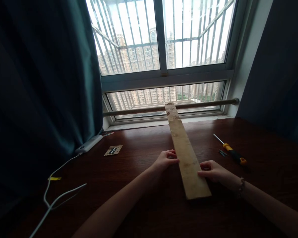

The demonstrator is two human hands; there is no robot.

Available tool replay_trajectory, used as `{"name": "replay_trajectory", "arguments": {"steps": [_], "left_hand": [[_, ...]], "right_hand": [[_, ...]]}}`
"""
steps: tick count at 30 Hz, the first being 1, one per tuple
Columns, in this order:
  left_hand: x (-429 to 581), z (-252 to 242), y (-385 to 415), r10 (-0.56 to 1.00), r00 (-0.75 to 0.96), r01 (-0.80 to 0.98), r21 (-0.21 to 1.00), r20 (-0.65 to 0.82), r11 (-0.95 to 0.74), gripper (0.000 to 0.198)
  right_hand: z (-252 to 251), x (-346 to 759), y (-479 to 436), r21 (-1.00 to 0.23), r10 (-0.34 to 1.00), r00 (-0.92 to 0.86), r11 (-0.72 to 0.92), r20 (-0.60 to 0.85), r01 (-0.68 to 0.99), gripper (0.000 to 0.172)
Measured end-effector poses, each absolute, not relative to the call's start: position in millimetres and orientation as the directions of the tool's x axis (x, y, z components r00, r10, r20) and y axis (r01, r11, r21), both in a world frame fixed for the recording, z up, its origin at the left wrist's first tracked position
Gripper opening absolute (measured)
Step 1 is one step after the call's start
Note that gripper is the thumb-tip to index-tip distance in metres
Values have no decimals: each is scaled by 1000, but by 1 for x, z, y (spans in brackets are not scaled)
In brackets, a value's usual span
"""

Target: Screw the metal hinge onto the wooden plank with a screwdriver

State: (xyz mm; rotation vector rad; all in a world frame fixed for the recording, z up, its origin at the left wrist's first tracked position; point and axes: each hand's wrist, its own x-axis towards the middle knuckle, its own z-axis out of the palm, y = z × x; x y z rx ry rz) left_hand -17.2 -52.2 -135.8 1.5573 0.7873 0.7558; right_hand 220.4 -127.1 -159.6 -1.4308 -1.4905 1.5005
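Note:
A long wooden board (188, 155) slants away from me above the dark table, its far end reaching the rail at the window. My left hand (166, 158) grips the board's left edge, thumb along the side and the other fingers partly hidden. On the opposite edge, my right hand (212, 171) holds the board with the thumb on top and fingers curled at the side. To the right lies a screwdriver (229, 149) with a yellow and black handle. Several dark screws (223, 153) rest beside it.
A horizontal rail (206, 104) crosses the barred window. On the left of the table (139, 142) lie a small printed card (113, 150), a white power strip (90, 144) and a loose white cable (64, 192). Dark curtains (47, 72) hang at the left.

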Motion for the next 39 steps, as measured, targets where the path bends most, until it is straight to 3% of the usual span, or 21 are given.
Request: {"name": "replay_trajectory", "arguments": {"steps": [6, 11, 14, 16, 18, 20, 24, 27, 33, 36, 39], "left_hand": [[-18, -141, -52, 793, 597, 133, 959, 124, -250, 30], [-25, -140, -42, 768, 611, 281, 855, 192, -437, 28], [-46, -136, -22, 851, 453, 441, 762, 267, -473, 30], [-73, -134, -5, 884, 287, 580, 668, 368, -466, 33], [-109, -137, 12, 887, 121, 758, 535, 447, -373, 36], [-148, -143, 23, 885, -41, 890, 420, 463, -179, 43], [-214, -161, 28, 824, -347, 924, 315, 448, 218, 62], [-238, -168, 25, 794, -490, 865, 314, 360, 392, 71], [-250, -169, 29, 828, -472, 878, 254, 304, 407, 65], [-244, -168, 32, 842, -441, 886, 303, 311, 352, 67], [-225, -167, 29, 865, -361, 897, 382, 347, 221, 68]], "right_hand": [[-152, 224, -129, -931, 916, -295, -174, -272, 320, 46], [-151, 226, -131, -924, 909, -311, -166, -280, 345, 45], [-145, 232, -133, -873, 918, -262, -152, -299, 463, 47], [-135, 236, -134, -818, 981, -134, -37, -138, 575, 46], [-121, 233, -136, -710, 986, -48, 146, 157, 689, 42], [-104, 218, -139, -576, 934, -102, 296, 344, 762, 35], [-77, 154, -146, -457, 883, -365, 465, 295, 758, 28], [-71, 98, -143, -412, 813, -543, 577, 210, 705, 27], [-85, 56, -126, -451, 783, -601, 601, 162, 660, 26], [-95, 66, -118, -520, 792, -567, 590, 226, 618, 19], [-105, 78, -106, -667, 838, -480, 514, 258, 540, 17]]}}
